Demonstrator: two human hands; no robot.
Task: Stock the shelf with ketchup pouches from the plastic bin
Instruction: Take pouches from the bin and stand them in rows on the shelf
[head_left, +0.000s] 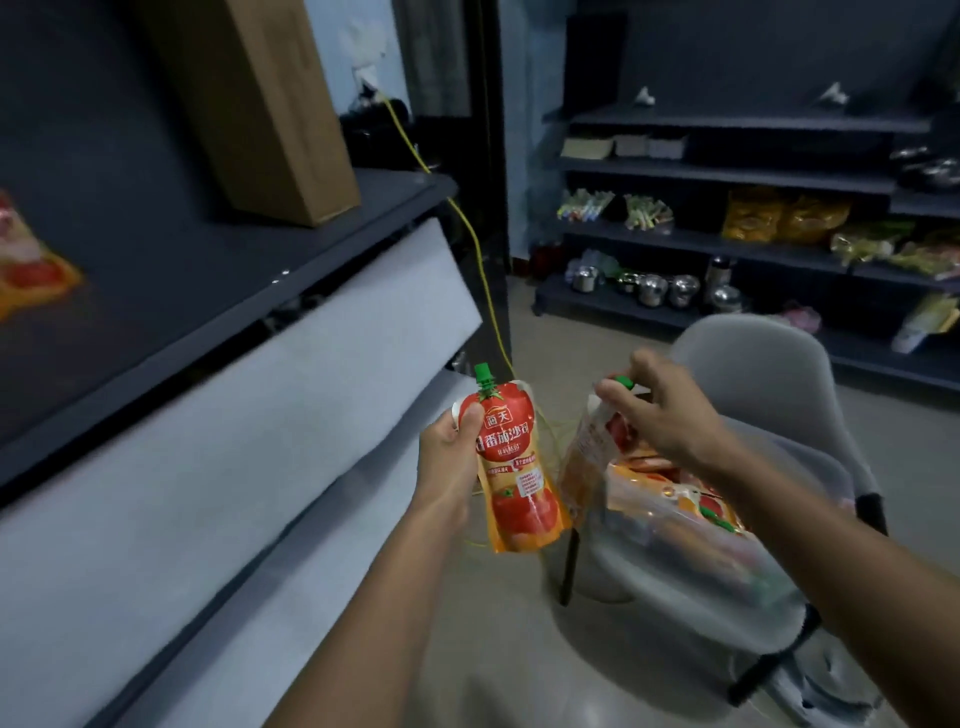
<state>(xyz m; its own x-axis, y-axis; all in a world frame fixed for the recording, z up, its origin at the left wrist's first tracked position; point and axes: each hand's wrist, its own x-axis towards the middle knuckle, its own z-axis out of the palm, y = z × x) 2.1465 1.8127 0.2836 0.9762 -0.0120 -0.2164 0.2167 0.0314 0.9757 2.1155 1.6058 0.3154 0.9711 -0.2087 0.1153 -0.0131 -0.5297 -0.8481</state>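
Left hand grips a ketchup pouch upright by its upper edge, thumb on the front, green cap up. Right hand pinches the green cap of a second pouch, which hangs down from my fingertips just above the bin. The two pouches are side by side, not touching.

Rest, left to right:
- Far left, on the dark shelf: a red-orange blur, probably a pouch already lying there; too smeared to be sure.
- Same shelf, further back: a tall cardboard box, leaning.
- Yellow cable runs from the wall down past the shelf end and behind the pouch in my left hand.
- Below my right hand: clear plastic bin with more pouches lying flat in it.
- Bin sits on the seat of a grey chair.
- Back right: dark wall shelves with packets and steel pots.
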